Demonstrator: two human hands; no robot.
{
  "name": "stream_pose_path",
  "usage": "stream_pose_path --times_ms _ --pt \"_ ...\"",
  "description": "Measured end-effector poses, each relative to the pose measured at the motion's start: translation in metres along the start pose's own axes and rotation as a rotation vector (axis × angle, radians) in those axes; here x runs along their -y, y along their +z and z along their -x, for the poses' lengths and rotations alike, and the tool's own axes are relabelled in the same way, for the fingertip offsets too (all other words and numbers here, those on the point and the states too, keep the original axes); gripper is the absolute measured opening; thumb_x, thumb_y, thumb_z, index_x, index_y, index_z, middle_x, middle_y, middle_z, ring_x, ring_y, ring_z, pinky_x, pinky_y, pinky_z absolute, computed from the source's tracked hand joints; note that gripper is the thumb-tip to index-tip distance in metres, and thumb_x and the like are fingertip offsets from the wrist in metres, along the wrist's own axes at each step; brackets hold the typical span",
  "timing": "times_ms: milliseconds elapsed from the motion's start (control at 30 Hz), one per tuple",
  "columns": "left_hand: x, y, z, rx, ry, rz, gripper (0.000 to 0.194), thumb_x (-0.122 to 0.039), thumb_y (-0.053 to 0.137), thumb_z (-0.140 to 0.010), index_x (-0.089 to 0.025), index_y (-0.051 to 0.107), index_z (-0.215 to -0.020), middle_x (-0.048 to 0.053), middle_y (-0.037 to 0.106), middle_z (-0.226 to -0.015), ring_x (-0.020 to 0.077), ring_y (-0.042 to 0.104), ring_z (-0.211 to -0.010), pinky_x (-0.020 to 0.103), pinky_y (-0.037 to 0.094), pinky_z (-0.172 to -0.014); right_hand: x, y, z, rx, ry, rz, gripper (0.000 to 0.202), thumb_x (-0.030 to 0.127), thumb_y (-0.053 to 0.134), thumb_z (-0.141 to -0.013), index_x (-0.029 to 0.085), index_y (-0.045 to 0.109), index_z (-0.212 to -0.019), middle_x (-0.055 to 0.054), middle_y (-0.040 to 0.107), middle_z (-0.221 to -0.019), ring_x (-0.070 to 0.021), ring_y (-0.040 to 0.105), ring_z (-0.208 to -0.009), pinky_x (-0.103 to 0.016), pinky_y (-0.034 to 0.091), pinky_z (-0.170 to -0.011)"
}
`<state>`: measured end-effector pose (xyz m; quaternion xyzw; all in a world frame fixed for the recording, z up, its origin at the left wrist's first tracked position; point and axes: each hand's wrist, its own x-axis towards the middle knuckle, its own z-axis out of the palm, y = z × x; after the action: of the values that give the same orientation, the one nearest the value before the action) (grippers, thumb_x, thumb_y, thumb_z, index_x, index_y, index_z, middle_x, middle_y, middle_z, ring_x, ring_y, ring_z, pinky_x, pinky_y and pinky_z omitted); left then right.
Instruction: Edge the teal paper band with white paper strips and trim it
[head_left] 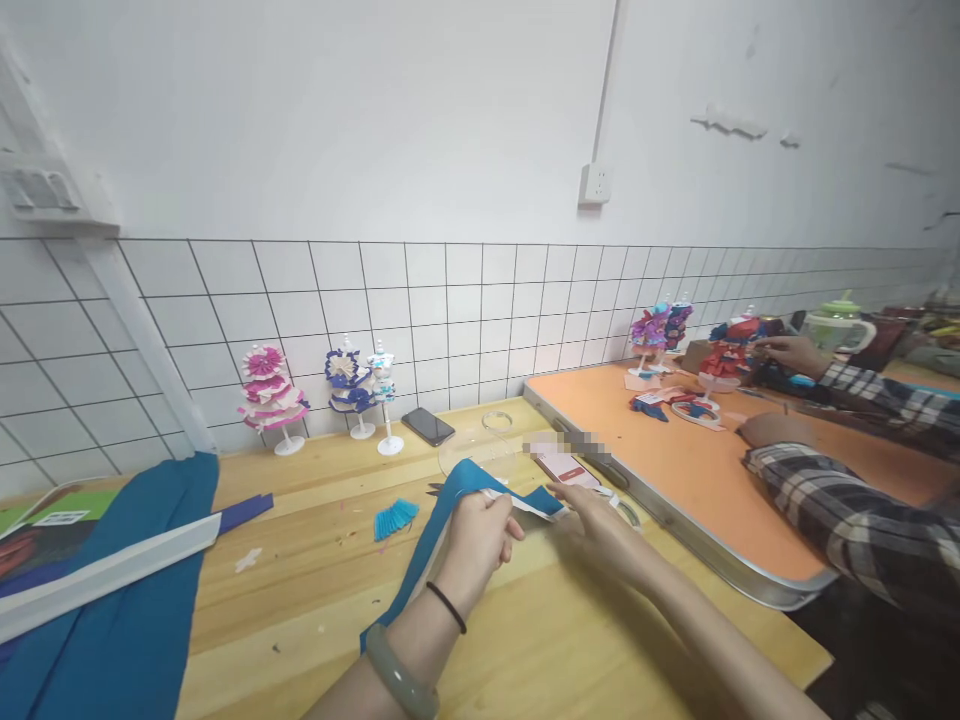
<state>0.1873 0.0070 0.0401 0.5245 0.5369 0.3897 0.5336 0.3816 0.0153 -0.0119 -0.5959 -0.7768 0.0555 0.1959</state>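
Observation:
A long strip of blue crepe paper (429, 548) with a white layer bends over the table. My left hand (478, 545), wearing a bangle and a black hair tie on the wrist, is closed on the strip near its bend. Beyond it, the strip's free end (544, 500) lies by the fingertips of my right hand (600, 530). The right fingers are stretched out; whether they touch the paper is hard to tell. A phone with a lit screen (566, 467) lies just past them. Left of the strip rests a small pleated light-blue paper piece (395, 520).
Small dress-form stands (275, 400) line the wall, beside a dark phone (428, 427). Blue paper sheets (142, 600) lie at left. At right, a co-worker's hand (791, 355) touches a red dress form (727, 358) over an orange table (705, 480) with a metal edge.

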Motion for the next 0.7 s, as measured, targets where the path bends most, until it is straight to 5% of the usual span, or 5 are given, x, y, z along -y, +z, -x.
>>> stream_pose_path --times_ms 267,700 --pt "0.006 -0.008 -0.008 -0.012 0.032 0.002 0.029 -0.032 0.045 -0.073 -0.016 0.051 -0.049 -0.002 0.051 -0.039 0.0065 0.037 -0.027 0.020 0.022 -0.030 0.007 0.029 -0.004 -0.122 -0.022 0.338 0.014 0.016 0.047 -0.077 0.016 0.061 -0.078 -0.010 0.064 -0.079 -0.0243 0.055 -0.080 -0.032 0.033 -0.069" --pt "0.003 -0.010 -0.004 -0.013 0.010 0.091 0.026 -0.033 0.046 -0.071 -0.016 0.050 -0.052 0.000 0.057 -0.047 0.0041 0.037 -0.028 0.018 0.018 -0.029 -0.006 0.036 -0.014 -0.233 -0.159 0.517 0.021 0.008 0.046 -0.079 0.018 0.058 -0.065 -0.006 0.063 -0.065 -0.0199 0.053 -0.066 -0.031 0.024 -0.060"
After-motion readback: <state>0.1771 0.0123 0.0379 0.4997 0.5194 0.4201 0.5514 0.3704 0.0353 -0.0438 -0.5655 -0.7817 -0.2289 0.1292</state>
